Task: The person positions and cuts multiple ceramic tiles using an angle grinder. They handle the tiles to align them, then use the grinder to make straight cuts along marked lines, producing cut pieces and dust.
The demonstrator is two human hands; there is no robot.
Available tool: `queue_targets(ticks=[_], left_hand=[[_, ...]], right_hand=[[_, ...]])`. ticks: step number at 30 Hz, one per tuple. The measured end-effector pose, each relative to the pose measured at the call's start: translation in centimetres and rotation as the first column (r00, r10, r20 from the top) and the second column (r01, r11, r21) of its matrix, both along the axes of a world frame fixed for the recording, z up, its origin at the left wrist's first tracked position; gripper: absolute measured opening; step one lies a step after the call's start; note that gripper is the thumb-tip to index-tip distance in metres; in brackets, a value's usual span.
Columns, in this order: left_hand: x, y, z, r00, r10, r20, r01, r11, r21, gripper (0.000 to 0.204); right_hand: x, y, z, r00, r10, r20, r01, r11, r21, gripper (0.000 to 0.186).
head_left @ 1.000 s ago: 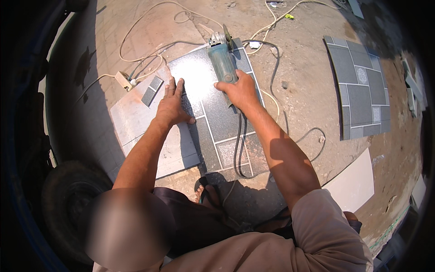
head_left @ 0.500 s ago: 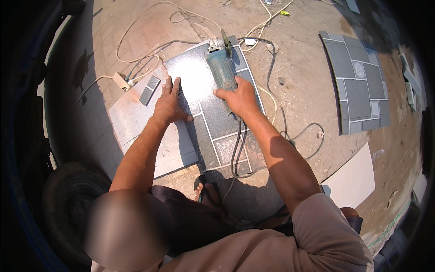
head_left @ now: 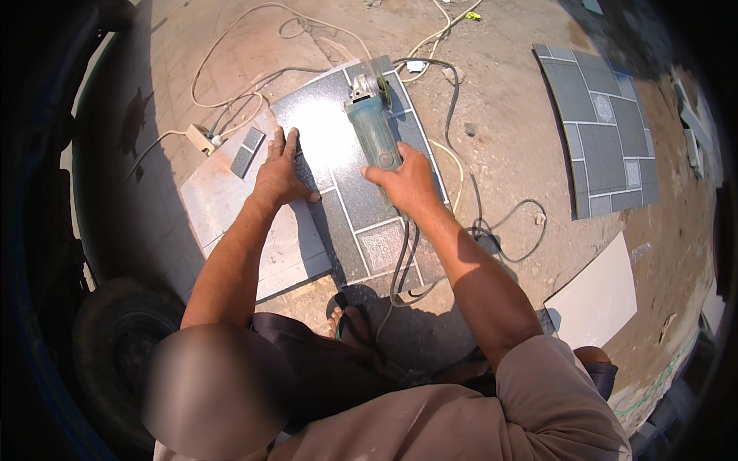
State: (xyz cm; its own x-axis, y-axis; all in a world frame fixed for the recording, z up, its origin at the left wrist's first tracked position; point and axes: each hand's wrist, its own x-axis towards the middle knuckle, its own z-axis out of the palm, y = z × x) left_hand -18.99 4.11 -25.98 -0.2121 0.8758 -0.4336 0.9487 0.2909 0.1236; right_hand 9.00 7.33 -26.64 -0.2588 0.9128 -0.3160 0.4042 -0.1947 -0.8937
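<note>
A green angle grinder [head_left: 370, 127] lies along a grey patterned tile [head_left: 350, 199], its disc at the far end near the tile's far right edge. My right hand [head_left: 407, 179] is wrapped around the near part of the grinder's body. The disc looks blurred, and I cannot tell how deep it sits against the tile. My left hand [head_left: 280, 173] rests with fingers spread on the tile's left edge, beside a pale tile [head_left: 286, 246] lying face down. A small grey offcut [head_left: 247, 152] lies on that pale tile.
Cream cords [head_left: 201, 77] loop beyond the tiles to a socket block [head_left: 201, 140]. A black cable [head_left: 453, 100] winds at the right. Another patterned tile [head_left: 611, 142] and a pale sheet [head_left: 593, 296] lie on the ground rightward. A vehicle tyre [head_left: 127, 346] stands at lower left.
My right hand has drawn the grinder a little nearer to me along the tile. My left hand stays at the tile's edge. The whole view has shifted slightly.
</note>
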Motion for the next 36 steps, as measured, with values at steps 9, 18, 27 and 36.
queue_targets(ticks=[9, 18, 27, 36], left_hand=[[-0.2, 0.1, -0.2, 1.0, -0.004, -0.001, 0.004, 1.0, 0.0, 0.168], [-0.2, 0.0, -0.3, 1.0, -0.009, -0.014, 0.009, 1.0, -0.007, 0.169], [0.0, 0.1, 0.0, 1.0, -0.006, -0.025, 0.006, 1.0, -0.029, 0.168], [-0.3, 0.1, -0.3, 1.0, -0.01, -0.021, 0.01, 1.0, -0.016, 0.169]], right_hand=[[1.0, -2.1, -0.1, 1.0, -0.001, 0.028, 0.0, 0.999, 0.032, 0.064], [1.9, -3.7, 1.3, 1.0, 0.015, 0.023, -0.015, 1.0, -0.014, 0.064], [2.9, -5.4, 1.8, 1.0, 0.002, 0.008, -0.002, 0.999, -0.041, 0.063], [3.8, -7.2, 2.5, 1.0, 0.01, 0.019, -0.009, 0.995, -0.097, 0.077]])
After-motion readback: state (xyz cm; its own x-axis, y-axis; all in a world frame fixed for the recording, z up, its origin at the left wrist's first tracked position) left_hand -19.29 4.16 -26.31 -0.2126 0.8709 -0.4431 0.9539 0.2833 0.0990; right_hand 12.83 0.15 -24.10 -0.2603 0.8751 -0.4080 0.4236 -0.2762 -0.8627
